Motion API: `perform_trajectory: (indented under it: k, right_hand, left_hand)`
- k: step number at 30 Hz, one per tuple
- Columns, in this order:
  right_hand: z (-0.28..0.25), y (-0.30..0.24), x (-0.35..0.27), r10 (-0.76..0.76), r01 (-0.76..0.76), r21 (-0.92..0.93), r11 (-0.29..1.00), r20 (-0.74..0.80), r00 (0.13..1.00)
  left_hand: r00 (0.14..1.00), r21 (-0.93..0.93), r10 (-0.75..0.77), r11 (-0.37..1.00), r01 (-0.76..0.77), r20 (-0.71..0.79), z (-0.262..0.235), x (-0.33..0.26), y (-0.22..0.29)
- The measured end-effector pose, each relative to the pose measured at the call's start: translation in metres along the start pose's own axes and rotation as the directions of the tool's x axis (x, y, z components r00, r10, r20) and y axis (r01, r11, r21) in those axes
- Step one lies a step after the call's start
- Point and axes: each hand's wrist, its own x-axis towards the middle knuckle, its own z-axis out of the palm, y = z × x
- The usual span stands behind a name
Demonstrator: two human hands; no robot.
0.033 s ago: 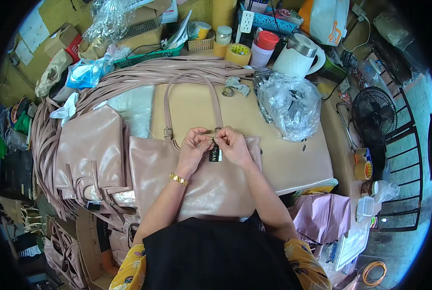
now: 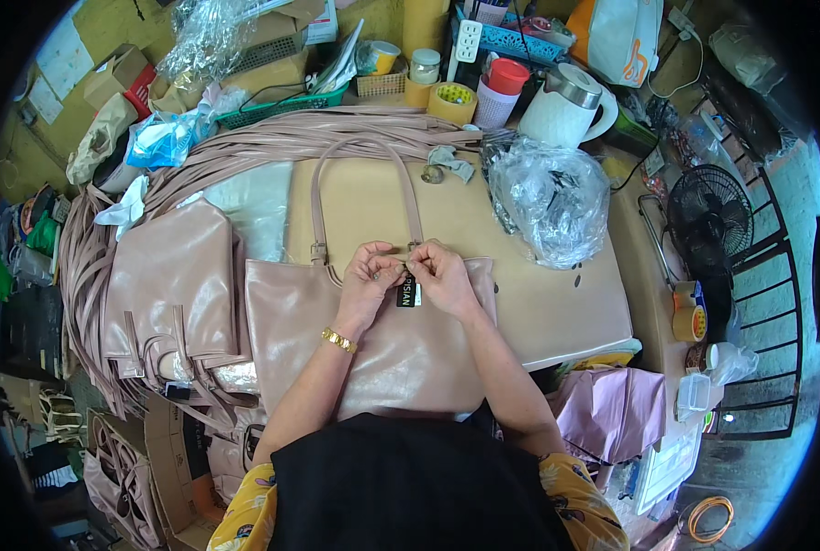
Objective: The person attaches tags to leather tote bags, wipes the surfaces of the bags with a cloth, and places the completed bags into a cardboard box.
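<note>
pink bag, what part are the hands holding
Both hands, left and right, pinch the pink bag at its top edge, by the small black tag.

Pink handbag (image 2: 373, 349) flat, black tag (image 2: 407, 293) attached.

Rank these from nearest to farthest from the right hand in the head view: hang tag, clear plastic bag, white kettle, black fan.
1. Hang tag, just left of the right hand.
2. Clear plastic bag, up and right.
3. White kettle, beyond the bag.
4. Black fan, far right.

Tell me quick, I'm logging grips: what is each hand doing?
Left hand: pinched shut at the pink handbag rim.
Right hand: shut on the small black tag.
</note>
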Motion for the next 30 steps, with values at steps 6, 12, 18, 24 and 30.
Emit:
perform_trajectory:
  k: [6,12,18,24,30]
  right_hand:
    - [-0.003,0.005,0.002,0.058,-0.061,0.062,0.996,0.059,0.997]
    - [-0.005,0.006,0.002,0.121,-0.139,0.373,0.917,0.071,0.990]
    - [-0.009,0.003,0.001,0.011,-0.017,0.037,0.999,0.159,0.987]
    - [-0.005,0.011,0.004,0.075,-0.099,0.230,0.968,0.113,0.991]
    - [-0.008,0.013,0.003,0.068,-0.081,0.086,0.993,0.146,0.987]
  left_hand:
    - [1.000,0.074,0.016,0.997,-0.017,0.009,0.001,-0.001,0.000]
    - [0.999,0.057,0.015,0.998,-0.017,0.035,-0.005,0.000,-0.002]
    - [0.999,0.119,0.042,0.992,-0.045,0.029,-0.003,0.001,-0.003]
    - [0.995,0.178,0.073,0.980,-0.083,0.063,-0.003,0.002,-0.007]
    - [0.997,0.193,0.060,0.979,-0.070,0.057,-0.003,0.002,-0.006]
